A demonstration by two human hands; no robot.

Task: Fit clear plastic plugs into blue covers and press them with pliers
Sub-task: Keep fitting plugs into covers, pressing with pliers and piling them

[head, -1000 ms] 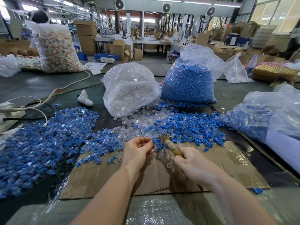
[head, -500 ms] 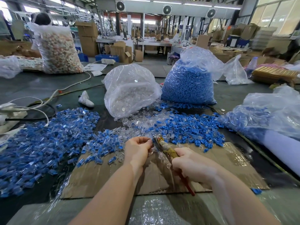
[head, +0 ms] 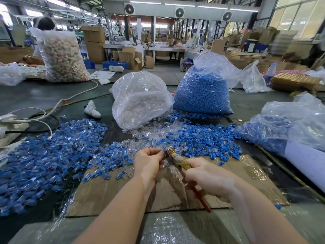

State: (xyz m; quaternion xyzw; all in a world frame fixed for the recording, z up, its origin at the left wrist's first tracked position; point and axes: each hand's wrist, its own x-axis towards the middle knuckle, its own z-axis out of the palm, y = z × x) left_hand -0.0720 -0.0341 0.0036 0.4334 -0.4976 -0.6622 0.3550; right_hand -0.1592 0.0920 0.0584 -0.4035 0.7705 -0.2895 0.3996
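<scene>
Head view: the pressing step is judged to be in hand. The left hand (head: 149, 162) is seen with its fingers curled together at the tips, as if a small piece were pinched there, but the piece itself is hidden by the fingers and cannot be made out. The pliers (head: 177, 160) are gripped in the right hand (head: 209, 178), whose fingers are wrapped round the tape-bound handles; a red handle end is seen sticking out below the palm. The nose of the pliers is brought right up against the left fingertips, and whether it has closed on the piece cannot be told.

Both hands are held above a sheet of cardboard (head: 112, 191) laid on the table (head: 44, 95). Loose clear plastic plugs (head: 149, 133) and loose blue covers (head: 198, 138) are spread just beyond the hands, and a large heap of joined pieces (head: 44, 155) is banked to the left. Behind, a bag of clear plugs (head: 140, 101) and a bag of blue covers (head: 202, 92) are stood side by side.

For the next move, a squeeze of the handles appears to be called for, with the piece kept square in the nose by the left fingertips so that the plug is seated and not cracked. After that, the piece would probably be dropped on the left heap and a fresh plug and cover taken from the loose parts ahead.
</scene>
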